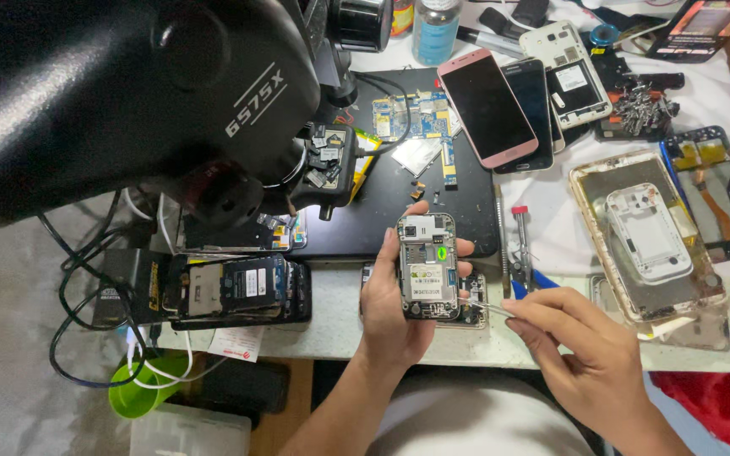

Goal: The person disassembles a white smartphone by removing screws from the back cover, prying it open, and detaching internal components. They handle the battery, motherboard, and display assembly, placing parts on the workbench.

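Opened small phone (427, 266) at centre frame, back cover off, upright and lifted above the front edge of the desk (340, 325): grey inner frame, camera module at the top, green sticker near the middle, pale label in the battery bay. Held in the left hand (394, 304), grip wrapped around it, thumb on the left edge and fingertips showing at the right edge. Thin metal tweezers (485, 307) just right of it, tip touching the phone's lower right side, pinched in the grip of the right hand (580, 350) at lower right. Behind, on a black mat (399, 198), a pink phone (485, 105) face up and a blue circuit board (411, 114). Stack of opened phones (238, 291) left of centre. Gold phone frame (648, 232) at right. Big black microscope head (120, 93) filling the upper left.
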